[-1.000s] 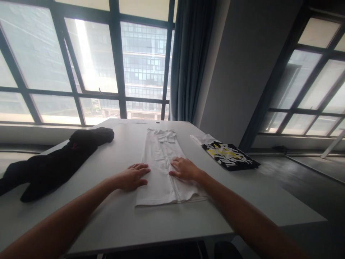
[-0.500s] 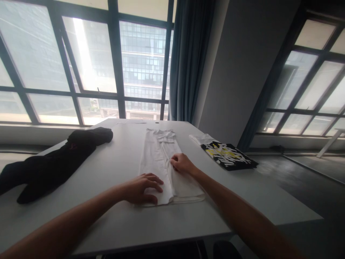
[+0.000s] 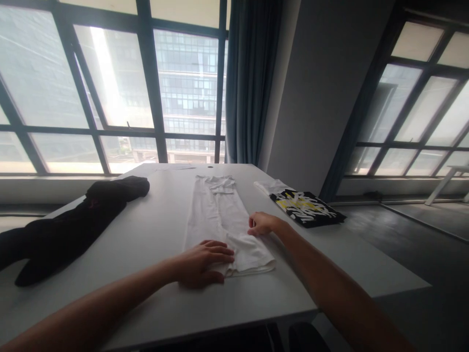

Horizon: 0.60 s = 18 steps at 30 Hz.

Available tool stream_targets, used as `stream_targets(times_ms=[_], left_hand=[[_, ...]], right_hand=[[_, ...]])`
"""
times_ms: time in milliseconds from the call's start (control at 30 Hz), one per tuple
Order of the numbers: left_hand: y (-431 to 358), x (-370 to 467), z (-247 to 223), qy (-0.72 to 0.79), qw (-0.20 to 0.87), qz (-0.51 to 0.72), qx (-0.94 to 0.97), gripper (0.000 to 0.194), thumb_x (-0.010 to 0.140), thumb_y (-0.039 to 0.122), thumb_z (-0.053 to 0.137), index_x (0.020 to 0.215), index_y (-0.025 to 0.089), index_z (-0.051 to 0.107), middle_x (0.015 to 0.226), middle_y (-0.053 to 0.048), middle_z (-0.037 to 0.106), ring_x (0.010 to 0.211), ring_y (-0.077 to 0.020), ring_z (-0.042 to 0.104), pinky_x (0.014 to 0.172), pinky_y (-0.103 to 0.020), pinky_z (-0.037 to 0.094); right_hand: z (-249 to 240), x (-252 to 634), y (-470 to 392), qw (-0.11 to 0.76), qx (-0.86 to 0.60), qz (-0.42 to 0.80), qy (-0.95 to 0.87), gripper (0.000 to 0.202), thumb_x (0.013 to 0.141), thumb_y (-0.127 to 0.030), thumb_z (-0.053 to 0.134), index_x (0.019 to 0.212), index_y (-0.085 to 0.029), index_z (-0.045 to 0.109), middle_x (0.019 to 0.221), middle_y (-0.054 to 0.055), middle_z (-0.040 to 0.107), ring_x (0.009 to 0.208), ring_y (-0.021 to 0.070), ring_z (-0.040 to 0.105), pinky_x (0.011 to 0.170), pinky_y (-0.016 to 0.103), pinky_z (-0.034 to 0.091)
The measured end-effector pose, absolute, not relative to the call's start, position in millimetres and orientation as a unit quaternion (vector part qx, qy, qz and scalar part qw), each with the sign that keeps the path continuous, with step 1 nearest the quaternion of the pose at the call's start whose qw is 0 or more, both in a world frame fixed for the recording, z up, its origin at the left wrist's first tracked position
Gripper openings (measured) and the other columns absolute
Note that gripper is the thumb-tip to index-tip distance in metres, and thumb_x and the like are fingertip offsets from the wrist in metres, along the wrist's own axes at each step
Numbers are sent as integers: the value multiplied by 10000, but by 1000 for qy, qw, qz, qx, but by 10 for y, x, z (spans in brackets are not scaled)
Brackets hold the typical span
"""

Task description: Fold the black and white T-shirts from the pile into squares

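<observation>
Right hand curled at right edge of white garment; can't tell if gripping. Left hand open across near end. Garment mid-table, long axis near-far. Count: two hands, one white garment; left, one black garment; right, one printed shirt, one white cloth.

The scene is viewed from the head, forward and down across the table, with windows taken in beyond.
</observation>
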<state>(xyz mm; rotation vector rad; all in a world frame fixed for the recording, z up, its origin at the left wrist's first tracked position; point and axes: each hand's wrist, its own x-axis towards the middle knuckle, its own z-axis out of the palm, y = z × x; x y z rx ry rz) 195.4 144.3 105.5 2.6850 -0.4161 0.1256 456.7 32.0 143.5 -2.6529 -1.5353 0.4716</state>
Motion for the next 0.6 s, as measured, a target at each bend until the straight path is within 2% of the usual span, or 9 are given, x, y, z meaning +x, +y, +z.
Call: stream_targets(times_ms=[100,200,267,333,400,467,533,600], left_hand=[[1442,1942,1052,-156,215,12,964,503,983,447,500,1470,323,482,1572,-47,422,1476,-304,321,1210,-544,227],[1442,1920,1063,-158,216,-17,963,514,1016,411,434,1522,333,395,1626,-45,310,1509,-314,231,1214,-604,136],[1453,1899,1091,-156,215,-9,964,540,986,450,502,1503,317,427,1620,-67,333,1493,-325,276,1209,-584,193],[1480,1856,1142,-132,210,20,969,576,886,505,650,1407,282,543,1533,-108,469,1400,-341,424,1149,-523,353],[1519,1774,1206,-97,199,38,975,489,813,493,736,1231,251,657,1325,-117,621,1210,-316,576,1013,-437,488],[1560,1649,1263,-78,185,34,979,334,830,426,724,1100,232,693,1134,-95,666,1039,-263,628,904,-371,526],[1590,1504,1298,-71,179,27,981,258,845,349,698,1073,227,689,1076,-79,660,976,-231,625,860,-334,521],[1601,1374,1307,-56,176,29,982,235,840,287,680,1066,220,680,1062,-72,658,960,-217,619,846,-315,511]], right_hand=[[1479,4537,285,-3,-862,196,-467,170,799,-225,724,944,-136,728,820,66,747,685,160,674,611,231,478],[1550,4492,226,-17,-847,138,-514,139,753,-173,743,887,-140,729,854,64,741,749,166,677,640,223,473],[1590,4469,147,-11,-819,169,-547,162,787,-249,727,908,-142,725,854,63,733,728,157,668,626,221,469],[1607,4455,28,-3,-786,247,-567,294,833,-391,686,977,-137,716,818,59,719,663,146,647,592,225,467],[1600,4454,-131,5,-756,281,-592,458,786,-489,717,1079,-137,700,840,55,711,664,145,634,597,230,469],[1575,4459,-313,22,-738,269,-618,678,671,-509,809,1227,-154,654,929,52,703,729,154,634,640,234,477],[1534,4456,-489,41,-735,259,-625,892,571,-492,873,1353,-178,581,1016,54,685,786,165,636,679,239,484],[1483,4436,-627,60,-739,239,-627,902,579,-443,874,1384,-187,559,1064,63,672,799,168,635,703,250,488]])
